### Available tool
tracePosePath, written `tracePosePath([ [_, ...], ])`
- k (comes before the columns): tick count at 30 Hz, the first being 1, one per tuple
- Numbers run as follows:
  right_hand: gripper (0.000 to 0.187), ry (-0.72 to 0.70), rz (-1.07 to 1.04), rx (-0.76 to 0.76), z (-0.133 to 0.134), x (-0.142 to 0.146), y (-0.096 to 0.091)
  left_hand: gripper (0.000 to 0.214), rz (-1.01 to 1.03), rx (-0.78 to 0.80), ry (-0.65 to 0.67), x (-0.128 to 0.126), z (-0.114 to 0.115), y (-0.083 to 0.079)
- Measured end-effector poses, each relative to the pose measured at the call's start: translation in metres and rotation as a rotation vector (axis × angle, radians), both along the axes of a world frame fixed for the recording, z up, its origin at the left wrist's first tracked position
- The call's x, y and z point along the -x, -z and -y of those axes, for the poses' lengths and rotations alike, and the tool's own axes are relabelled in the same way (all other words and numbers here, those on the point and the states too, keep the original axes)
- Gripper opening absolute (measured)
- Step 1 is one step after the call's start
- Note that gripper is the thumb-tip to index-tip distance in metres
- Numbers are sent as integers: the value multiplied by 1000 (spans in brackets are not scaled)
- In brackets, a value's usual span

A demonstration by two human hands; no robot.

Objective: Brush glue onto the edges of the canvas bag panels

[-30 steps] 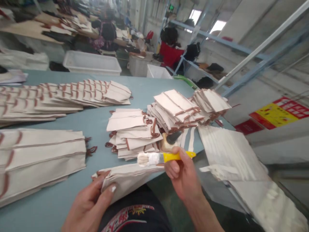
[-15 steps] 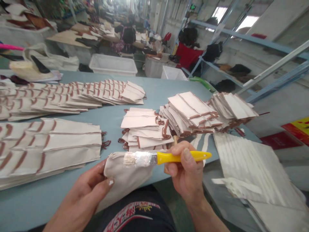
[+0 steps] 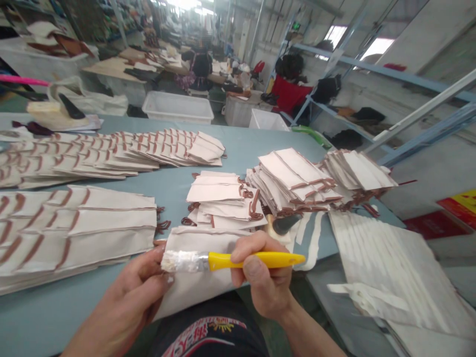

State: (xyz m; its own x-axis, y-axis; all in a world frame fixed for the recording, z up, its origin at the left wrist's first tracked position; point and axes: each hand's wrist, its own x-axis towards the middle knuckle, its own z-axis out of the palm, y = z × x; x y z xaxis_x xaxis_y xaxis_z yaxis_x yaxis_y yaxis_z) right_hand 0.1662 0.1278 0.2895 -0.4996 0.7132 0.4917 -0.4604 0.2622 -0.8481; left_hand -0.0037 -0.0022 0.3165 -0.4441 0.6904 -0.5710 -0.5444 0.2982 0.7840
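Note:
My right hand grips a paintbrush by its yellow handle. White paste coats the bristles, which lie over the left end of a cream fabric piece. My left hand pinches that end between thumb and fingers, and a white smear shows on its thumb. The piece spans the space in front of my body, at the table's near edge. Just beyond it sits a stack of cream pieces with brown trim. A dark round-ended object shows beyond my right hand.
Rows of overlapping cream pieces cover the left of the blue-grey table. More stacks stand at the right. A pile of pale strips lies on a lower surface at right. White bins stand behind the table.
The brush has moved left, and its bristles now reach the piece's left end near my left fingers. More of the dark round-ended object shows beyond my right hand.

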Motion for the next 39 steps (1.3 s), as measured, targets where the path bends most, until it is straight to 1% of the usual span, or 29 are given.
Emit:
tracePosePath([
  [2,20,11,35,-42,-1,2,3,57,40,-13,-8,-3,-1,-1],
  [4,20,58,44,-71,-1,4,4,63,93,-10,2,-4,-1,-1],
  [7,15,148,23,-77,-1,6,3,73,157,-10,11,-4,0,3],
  [10,16,178,13,-72,2,3,2,73,148,-22,5,-3,2,8],
  [14,22,108,76,-129,4,0,0,65,103,-38,-2,-3,3,8],
  [16,22,77,101,-153,4,0,-1,59,87,-47,-14,-5,2,6],
  [18,20,105,94,-156,3,0,-1,54,91,-45,-16,-6,2,5],
  [21,19,147,69,-133,3,-2,0,54,97,-27,0,-6,4,6],
  [25,27,30,100,-102,6,-4,-1,57,102,-28,5,-5,7,9],
  [26,29,22,110,-92,6,-4,-2,58,118,-26,6,-5,7,10],
  [29,31,71,87,-60,5,-1,-2,57,155,-8,8,-6,8,11],
  [31,29,84,68,-73,5,0,-1,54,140,-1,7,-8,8,12],
  [34,31,100,109,-121,3,-1,3,56,121,12,8,-8,8,13],
  [37,32,208,129,-169,0,-1,5,59,135,18,27,-7,8,14],
  [39,30,260,152,-247,-2,0,4,58,139,8,51,-6,8,14],
])
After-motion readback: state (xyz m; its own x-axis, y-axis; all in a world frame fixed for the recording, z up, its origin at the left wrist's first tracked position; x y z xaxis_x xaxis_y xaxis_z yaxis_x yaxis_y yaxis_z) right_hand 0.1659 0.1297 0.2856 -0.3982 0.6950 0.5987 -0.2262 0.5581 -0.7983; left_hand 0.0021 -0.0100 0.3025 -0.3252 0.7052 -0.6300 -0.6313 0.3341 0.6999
